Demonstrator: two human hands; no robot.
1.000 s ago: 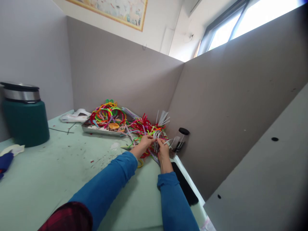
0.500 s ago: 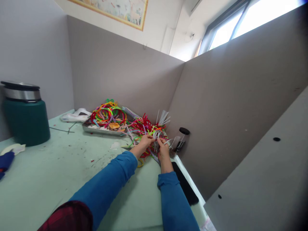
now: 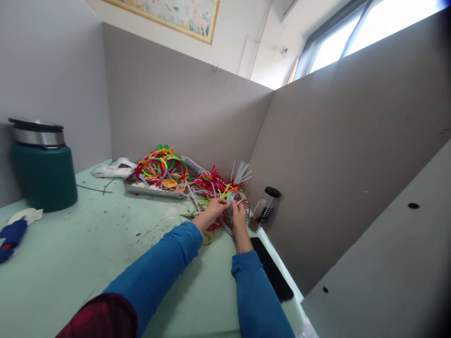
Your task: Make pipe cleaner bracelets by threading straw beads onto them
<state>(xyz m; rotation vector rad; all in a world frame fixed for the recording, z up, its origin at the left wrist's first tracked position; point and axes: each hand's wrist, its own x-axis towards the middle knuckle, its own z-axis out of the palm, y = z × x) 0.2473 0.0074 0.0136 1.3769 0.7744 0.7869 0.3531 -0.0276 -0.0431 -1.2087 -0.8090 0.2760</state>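
Both hands are together at the front of a tangled pile of coloured fuzzy stems (image 3: pixel 213 178). My left hand (image 3: pixel 217 207) is closed in a pinch at the left side of a looped bundle of whitish-grey stems (image 3: pixel 230 199). On the bundle's right side, my right hand (image 3: pixel 239 217) has its fingers closed round the same stems. More white stems (image 3: pixel 241 172) stick up in a fan behind the hands. Just left of the pile, a metal tray (image 3: pixel 151 190) holds bent coloured stems and flat scraps.
A green flask (image 3: pixel 45 171) stands at the left, with a dark blue object (image 3: pixel 12 237) before it. A clear jar with a black lid (image 3: pixel 270 202) leans by the right panel (image 3: pixel 338 155). A black flat object (image 3: pixel 271 272) lies along the table's right edge.
The view has shifted slightly, so the surroundings sit a little further right. My right hand's fingers have drawn in closer round the whitish stems, and a loose end that stuck out rightward has moved in.
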